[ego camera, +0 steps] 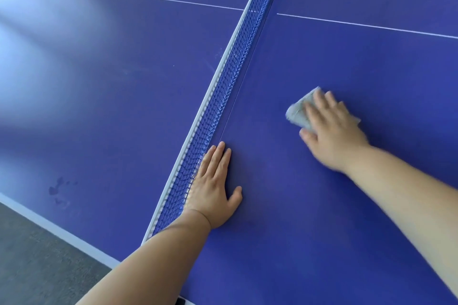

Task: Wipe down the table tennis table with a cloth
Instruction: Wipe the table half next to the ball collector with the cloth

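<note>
The blue table tennis table (309,218) fills the view. A folded grey cloth (298,110) lies on its right half. My right hand (332,131) presses flat on the cloth with straight fingers, covering most of it; the hand is slightly blurred. My left hand (214,188) rests flat on the table, palm down, fingers straight, its outer edge against the foot of the net (223,96).
The blue net with a white top band runs diagonally from the near left edge to the far top. A thin white centre line (366,25) crosses both halves. A darker smudge (58,189) marks the left half near the white-edged border. Grey floor (37,262) lies at lower left.
</note>
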Demonstrator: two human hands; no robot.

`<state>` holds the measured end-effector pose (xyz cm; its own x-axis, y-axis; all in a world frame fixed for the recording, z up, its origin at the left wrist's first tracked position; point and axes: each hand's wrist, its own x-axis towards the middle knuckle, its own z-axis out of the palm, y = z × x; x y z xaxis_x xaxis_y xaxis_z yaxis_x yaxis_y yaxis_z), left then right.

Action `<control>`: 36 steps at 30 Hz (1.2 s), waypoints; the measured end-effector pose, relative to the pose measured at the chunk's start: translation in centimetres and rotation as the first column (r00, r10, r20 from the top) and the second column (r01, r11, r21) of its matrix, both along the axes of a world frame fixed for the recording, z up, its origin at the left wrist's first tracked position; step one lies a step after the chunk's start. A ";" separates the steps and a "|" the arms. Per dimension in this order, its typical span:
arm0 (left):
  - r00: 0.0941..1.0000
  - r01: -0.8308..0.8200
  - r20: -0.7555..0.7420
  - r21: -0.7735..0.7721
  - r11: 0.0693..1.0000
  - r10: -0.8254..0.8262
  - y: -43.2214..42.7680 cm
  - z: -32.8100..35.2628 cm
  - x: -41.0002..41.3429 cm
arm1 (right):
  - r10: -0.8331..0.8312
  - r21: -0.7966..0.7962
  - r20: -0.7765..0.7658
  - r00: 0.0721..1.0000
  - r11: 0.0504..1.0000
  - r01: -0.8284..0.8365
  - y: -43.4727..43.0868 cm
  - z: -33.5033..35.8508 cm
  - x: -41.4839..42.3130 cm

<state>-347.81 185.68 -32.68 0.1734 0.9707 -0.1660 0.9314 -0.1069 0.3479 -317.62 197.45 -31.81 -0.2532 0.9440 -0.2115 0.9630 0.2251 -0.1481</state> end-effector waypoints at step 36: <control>0.989 -0.017 0.143 -0.064 0.998 0.026 -0.1 -0.5 -0.4 | 0.400 -0.017 -0.063 0.915 0.916 -0.401 -1.0 0.1 -14.6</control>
